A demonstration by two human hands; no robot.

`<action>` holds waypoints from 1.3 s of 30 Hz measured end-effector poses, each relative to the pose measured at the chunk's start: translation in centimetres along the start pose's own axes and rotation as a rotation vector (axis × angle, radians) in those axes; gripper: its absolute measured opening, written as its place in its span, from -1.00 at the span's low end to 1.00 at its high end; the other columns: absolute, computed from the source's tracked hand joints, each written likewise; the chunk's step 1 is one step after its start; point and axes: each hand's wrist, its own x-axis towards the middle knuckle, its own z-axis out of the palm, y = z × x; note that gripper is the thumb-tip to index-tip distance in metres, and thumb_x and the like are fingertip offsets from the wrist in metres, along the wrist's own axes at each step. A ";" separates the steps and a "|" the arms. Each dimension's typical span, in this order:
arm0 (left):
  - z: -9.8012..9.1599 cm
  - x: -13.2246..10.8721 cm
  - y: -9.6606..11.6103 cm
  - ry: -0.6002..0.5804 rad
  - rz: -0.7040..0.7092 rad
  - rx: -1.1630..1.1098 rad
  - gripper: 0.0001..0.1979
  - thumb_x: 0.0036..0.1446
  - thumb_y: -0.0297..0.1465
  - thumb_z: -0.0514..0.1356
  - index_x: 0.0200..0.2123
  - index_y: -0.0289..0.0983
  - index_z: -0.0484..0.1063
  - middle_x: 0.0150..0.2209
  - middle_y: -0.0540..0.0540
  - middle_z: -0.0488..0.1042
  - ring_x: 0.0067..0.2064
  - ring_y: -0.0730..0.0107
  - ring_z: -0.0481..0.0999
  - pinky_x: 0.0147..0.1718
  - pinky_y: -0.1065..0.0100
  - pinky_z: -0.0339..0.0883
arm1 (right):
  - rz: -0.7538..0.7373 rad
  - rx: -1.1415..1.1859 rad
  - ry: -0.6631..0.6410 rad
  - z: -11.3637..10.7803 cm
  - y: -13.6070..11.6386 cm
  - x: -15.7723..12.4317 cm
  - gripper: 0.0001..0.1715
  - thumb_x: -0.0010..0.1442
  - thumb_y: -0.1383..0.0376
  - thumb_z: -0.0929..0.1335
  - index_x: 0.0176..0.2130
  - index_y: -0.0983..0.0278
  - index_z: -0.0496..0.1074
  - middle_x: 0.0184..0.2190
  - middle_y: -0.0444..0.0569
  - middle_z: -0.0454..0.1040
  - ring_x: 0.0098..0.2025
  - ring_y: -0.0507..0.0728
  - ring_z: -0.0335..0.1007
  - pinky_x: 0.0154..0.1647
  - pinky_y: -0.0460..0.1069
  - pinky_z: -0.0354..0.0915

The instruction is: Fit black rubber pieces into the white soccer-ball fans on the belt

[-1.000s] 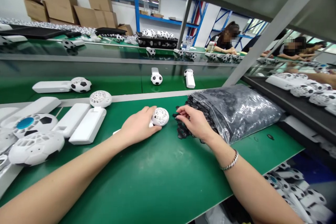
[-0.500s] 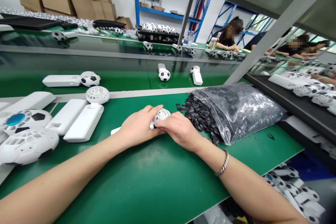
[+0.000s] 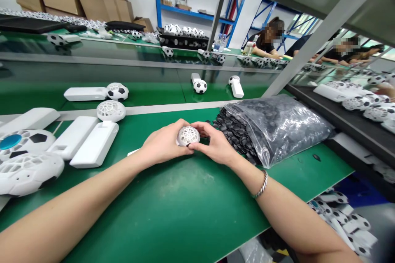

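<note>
Both hands meet over a small white hand-held fan with a round grille head on the green bench. My left hand wraps the fan from the left, its handle hidden under the palm. My right hand closes on the grille head from the right, fingers curled against it; I cannot see whether a small piece is pinched there. Just right of the hands, small black plastic pieces spill from a clear bag.
White fan bodies and ball-shaped grille heads lie at the left. Football-patterned fans ride the green conveyor behind. A grey post rises at the right. Other people sit at the far bench. A bin of fans sits below right.
My right hand left the pile of black pieces and came onto the fan's head. Both hands now hold the fan, lifted slightly. The view drifted a little left.
</note>
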 end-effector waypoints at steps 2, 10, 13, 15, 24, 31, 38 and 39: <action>-0.1 0.0 0.1 -0.007 -0.012 -0.006 -0.49 -0.19 -0.07 0.21 -0.13 -0.05 0.21 -0.23 0.06 0.45 -0.22 0.21 0.43 -0.46 0.37 0.22 | 0.007 -0.025 0.003 0.2 -0.3 -0.1 -0.50 0.01 0.29 0.38 -0.04 0.22 0.23 -0.09 -0.05 0.36 -0.06 0.08 0.29 -0.07 0.00 0.27; -0.2 -0.3 -0.1 -0.049 0.042 0.070 -0.44 -0.14 -0.13 0.19 -0.02 -0.03 0.14 -0.14 0.04 0.42 -0.18 0.19 0.42 -0.37 0.32 0.26 | 0.099 -0.116 0.132 -2.4 1.1 0.7 -0.70 0.08 0.24 0.32 -0.15 0.25 0.33 -0.19 -0.02 0.41 -0.23 0.05 0.36 -0.29 -0.05 0.31; -0.2 -0.3 -0.7 -0.021 0.122 0.191 -0.45 -0.08 -0.32 0.14 0.04 -0.11 0.12 -0.05 -0.03 0.37 -0.09 0.17 0.37 -0.23 0.26 0.25 | 0.083 -0.409 0.199 -3.7 2.1 0.9 -0.87 0.06 0.26 0.34 -0.35 0.26 0.44 -0.35 -0.06 0.42 -0.31 0.05 0.32 -0.26 -0.03 0.26; -0.1 -0.2 -1.0 0.018 0.173 0.288 -0.45 -0.06 -0.46 0.07 0.07 -0.11 0.13 -0.02 -0.05 0.34 -0.05 0.16 0.32 -0.16 0.22 0.20 | 0.078 -0.553 0.134 -3.9 2.4 0.9 -0.91 0.04 0.27 0.36 -0.40 0.24 0.47 -0.40 -0.07 0.42 -0.29 0.06 0.31 -0.22 -0.02 0.23; 0.1 -0.1 -1.3 0.054 0.212 0.330 -0.38 -0.03 -0.58 -0.04 0.12 -0.06 0.13 -0.10 -0.12 0.33 -0.09 0.12 0.26 -0.19 0.16 0.16 | 0.247 -0.571 -0.048 -3.3 1.7 0.6 -0.92 0.02 0.31 0.37 -0.37 0.24 0.42 -0.51 -0.14 0.44 -0.45 0.02 0.33 -0.43 -0.10 0.19; 0.0 0.3 -2.0 0.069 0.275 0.303 -0.39 -0.05 -0.60 -0.05 0.10 -0.05 0.17 -0.13 -0.09 0.35 -0.09 0.15 0.25 -0.08 0.13 0.08 | 0.229 -0.075 -0.030 -2.8 0.2 -0.2 -0.88 0.11 0.26 0.29 -0.32 0.27 0.35 -0.54 -0.17 0.38 -0.52 -0.03 0.33 -0.50 -0.11 0.26; -0.5 0.7 -2.5 0.018 0.348 0.264 -0.38 -0.05 -0.58 -0.01 0.10 -0.02 0.15 -0.12 -0.05 0.34 -0.08 0.20 0.25 -0.06 0.18 0.07 | -0.017 -0.104 -0.015 -2.9 -0.4 -0.3 -0.84 0.13 0.34 0.28 -0.29 0.22 0.46 -0.29 -0.07 0.44 -0.20 0.04 0.36 -0.13 0.00 0.30; -0.5 0.7 -2.6 0.019 0.346 0.263 -0.38 -0.05 -0.58 -0.01 0.10 -0.01 0.16 -0.12 -0.05 0.34 -0.07 0.20 0.24 -0.04 0.16 0.06 | -0.076 -0.146 -0.001 -2.9 -0.5 -0.3 -0.83 0.13 0.34 0.28 -0.29 0.20 0.47 -0.28 -0.08 0.45 -0.18 0.04 0.35 -0.08 0.00 0.28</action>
